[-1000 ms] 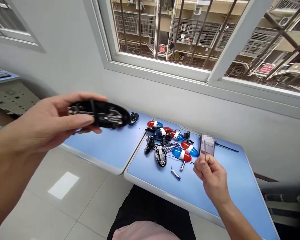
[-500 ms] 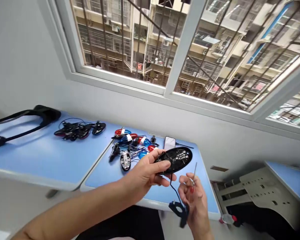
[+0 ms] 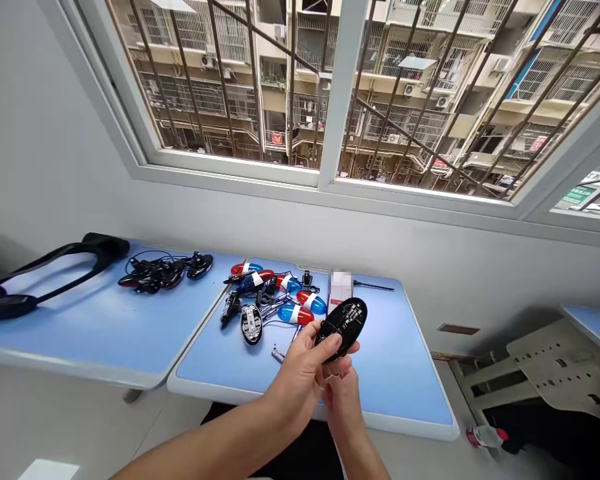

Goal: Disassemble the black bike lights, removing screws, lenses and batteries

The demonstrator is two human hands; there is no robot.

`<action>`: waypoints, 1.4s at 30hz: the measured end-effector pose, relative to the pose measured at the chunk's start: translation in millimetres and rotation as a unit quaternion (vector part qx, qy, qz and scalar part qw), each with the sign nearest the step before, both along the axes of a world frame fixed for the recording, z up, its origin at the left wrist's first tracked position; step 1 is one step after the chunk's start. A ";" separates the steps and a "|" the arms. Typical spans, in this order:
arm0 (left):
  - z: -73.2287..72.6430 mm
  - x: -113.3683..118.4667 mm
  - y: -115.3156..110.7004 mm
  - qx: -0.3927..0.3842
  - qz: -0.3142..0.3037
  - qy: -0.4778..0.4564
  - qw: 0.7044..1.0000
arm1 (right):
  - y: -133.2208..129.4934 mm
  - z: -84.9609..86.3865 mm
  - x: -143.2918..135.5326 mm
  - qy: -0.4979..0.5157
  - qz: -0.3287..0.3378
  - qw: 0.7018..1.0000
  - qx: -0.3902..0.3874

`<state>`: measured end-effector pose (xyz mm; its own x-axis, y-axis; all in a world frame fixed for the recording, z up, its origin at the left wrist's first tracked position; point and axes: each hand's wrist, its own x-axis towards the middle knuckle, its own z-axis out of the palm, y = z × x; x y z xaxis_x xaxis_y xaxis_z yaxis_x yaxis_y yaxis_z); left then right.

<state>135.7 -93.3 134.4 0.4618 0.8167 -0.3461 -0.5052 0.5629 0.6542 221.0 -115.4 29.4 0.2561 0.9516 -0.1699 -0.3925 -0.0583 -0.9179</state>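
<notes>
A black oval housing (image 3: 347, 322) with an open face and metal parts inside rests in my left hand (image 3: 310, 363), thumb on its near edge and fingers wrapped behind. Just below and behind it, my right hand (image 3: 345, 400) is close against the left one. Its fingers are hidden, so what it holds does not show. Beyond the hands lie red-and-blue light covers (image 3: 296, 314) with white middle bands. An open oval unit with a silvery inside (image 3: 251, 325) sits to their left.
Black clamp parts (image 3: 230, 308) and a small metal piece (image 3: 278, 355) lie on the blue table (image 3: 400, 373). A pale rectangular item (image 3: 341, 287) and a dark thin rod (image 3: 373, 285) are at the back. The left table bears black wired units (image 3: 160, 273) and a black curved frame (image 3: 75, 267).
My right hand has moved left, under the housing; the thin metal shaft with a red end and the dangling black clamp are now out of sight. The housing is tilted more upright.
</notes>
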 end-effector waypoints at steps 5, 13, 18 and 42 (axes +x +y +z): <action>-26.4 -21.1 9.0 0.092 -0.024 0.053 0.994 | -11.8 -5.0 26.6 -0.036 -0.082 0.996 -0.020; -109.6 -71.9 42.8 0.245 -0.152 0.332 0.898 | -17.5 -32.3 92.8 -0.334 -0.090 0.933 -0.097; -113.6 -90.7 51.4 0.353 -0.175 0.472 0.789 | 7.8 -41.2 84.8 -0.412 -0.032 0.904 -0.106; -108.9 -127.1 70.5 0.608 -0.151 0.672 0.394 | 59.6 45.1 40.1 -0.564 0.171 0.806 0.062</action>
